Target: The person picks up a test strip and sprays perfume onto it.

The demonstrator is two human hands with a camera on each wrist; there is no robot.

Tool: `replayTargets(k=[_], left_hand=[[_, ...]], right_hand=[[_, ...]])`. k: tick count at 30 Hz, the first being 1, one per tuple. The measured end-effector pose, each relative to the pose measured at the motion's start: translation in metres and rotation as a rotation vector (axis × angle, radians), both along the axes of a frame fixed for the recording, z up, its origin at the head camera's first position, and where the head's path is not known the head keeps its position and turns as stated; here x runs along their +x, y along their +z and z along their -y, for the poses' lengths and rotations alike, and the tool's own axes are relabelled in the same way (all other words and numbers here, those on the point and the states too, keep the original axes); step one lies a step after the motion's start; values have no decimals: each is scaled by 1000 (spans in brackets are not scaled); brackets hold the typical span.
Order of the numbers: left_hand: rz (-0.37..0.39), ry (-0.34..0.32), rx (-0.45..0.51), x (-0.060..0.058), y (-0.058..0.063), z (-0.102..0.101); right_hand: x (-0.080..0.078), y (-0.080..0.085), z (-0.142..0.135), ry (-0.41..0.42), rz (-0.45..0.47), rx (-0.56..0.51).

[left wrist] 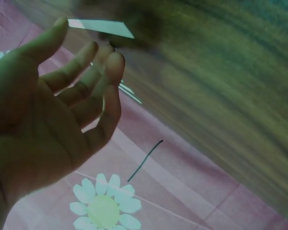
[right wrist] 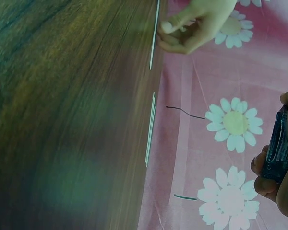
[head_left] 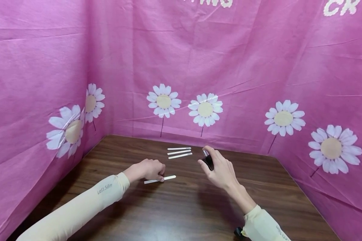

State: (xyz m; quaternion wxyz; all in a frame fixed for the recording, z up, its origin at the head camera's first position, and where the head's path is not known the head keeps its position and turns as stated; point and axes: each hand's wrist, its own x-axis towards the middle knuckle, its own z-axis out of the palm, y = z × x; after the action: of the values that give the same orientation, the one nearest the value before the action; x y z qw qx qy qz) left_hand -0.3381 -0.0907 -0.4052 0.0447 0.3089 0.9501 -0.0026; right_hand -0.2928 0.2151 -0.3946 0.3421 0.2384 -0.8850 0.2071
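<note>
My left hand (head_left: 147, 169) is low over the brown wooden table. Its thumb tip is right at the middle of a thin white strip (head_left: 170, 177) lying flat. The left wrist view shows this hand's fingers (left wrist: 116, 67) loosely bent, with a gap between thumb and index finger. My right hand (head_left: 221, 169) holds a small dark bottle (head_left: 209, 162) with a shiny top, the index finger over that top. In the right wrist view the bottle (right wrist: 277, 148) looks like dark glass with a ribbed side, partly hidden by the hand. Several more white strips (head_left: 180, 152) lie side by side between the hands, farther back.
Pink cloth (head_left: 181, 67) printed with daisies hangs around the table (head_left: 157, 214) at the back and both sides. Beside the right cuff is a small black object (head_left: 239, 232), partly hidden by the sleeve.
</note>
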Motion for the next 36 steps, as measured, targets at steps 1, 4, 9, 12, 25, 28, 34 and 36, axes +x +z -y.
replayTargets(k=[1, 4, 9, 12, 25, 28, 34, 36], left_hand=[[-4, 14, -11, 2, -1, 0], [-25, 33, -29, 4, -2, 1], [-33, 21, -11, 7, -2, 3], [-50, 10, 1, 10, -2, 3], [-99, -5, -33, 14, -7, -1], [-103, -17, -34, 15, -5, -1], [-110, -30, -20, 16, -4, 2], [-120, -32, -15, 16, -5, 3]], right_hand=[[0, 0, 0, 0, 1, 1], [0, -1, 0, 1, -1, 3], [-1, 1, 1, 4, 0, 6], [-1, 1, 1, 5, 3, 6], [0, 1, 2, -2, 14, 7], [0, 1, 1, -2, 11, 5], [0, 1, 1, 1, 5, 3], [0, 1, 1, 1, 6, 3]])
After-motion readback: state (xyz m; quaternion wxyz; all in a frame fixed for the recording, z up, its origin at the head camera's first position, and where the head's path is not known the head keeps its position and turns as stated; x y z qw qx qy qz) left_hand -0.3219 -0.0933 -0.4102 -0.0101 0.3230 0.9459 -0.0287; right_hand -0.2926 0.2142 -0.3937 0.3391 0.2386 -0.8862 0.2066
